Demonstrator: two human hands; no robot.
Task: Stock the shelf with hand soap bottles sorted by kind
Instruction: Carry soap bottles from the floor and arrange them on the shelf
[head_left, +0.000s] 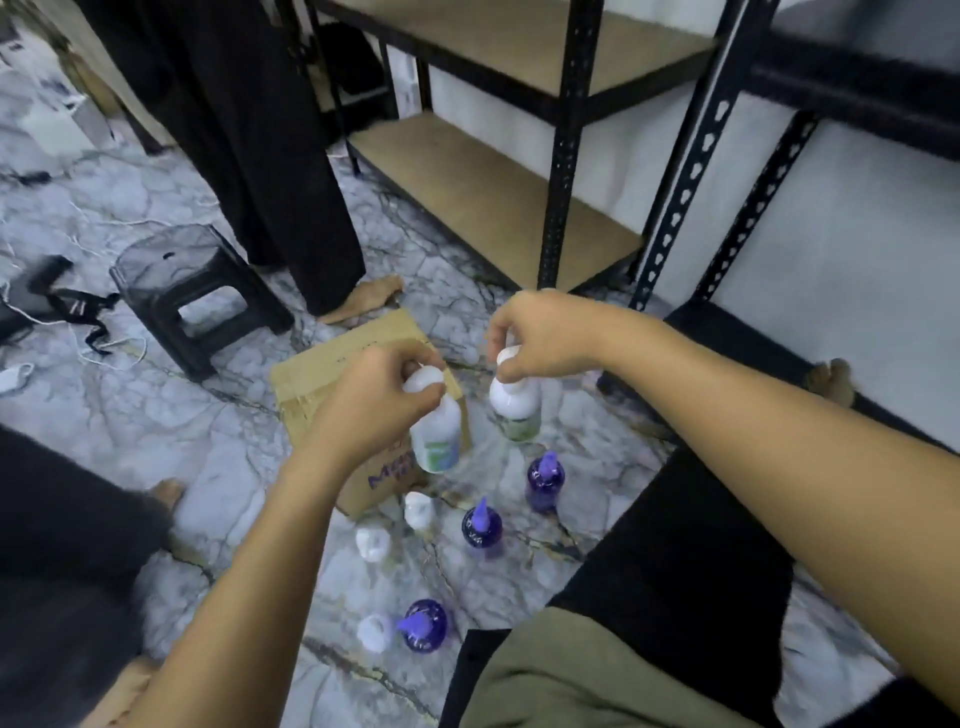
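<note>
Head view: both hands hold white soap bottles up off the marble floor (156, 415), in front of the black metal shelf (566, 156) with its bare wooden boards. The left hand (374, 405) curls round the pump top of one white bottle (436, 441), which hangs with its long axis near upright, base down, tilted slightly to the right; its green and blue label faces the camera. The right hand (545, 338) pinches the pump of a second white bottle (517, 410), also hanging upright with base toward the floor. Both pump heads are mostly hidden under the fingers, so which way their nozzles point cannot be told.

On the floor below, three purple bottles (544, 480) stand upright, their lilac pump nozzles pointing roughly away from the camera or to the left. Three more white bottles (373, 543) stand among them, seen from above, blurred, so that only their tops are clear. A cardboard box (332, 379) lies behind the left hand, partly covered by it, with handwriting that cannot be read. A dark plastic stool (192, 291) stands to the left, near another person's bare foot (363, 301) and dark trouser leg
</note>
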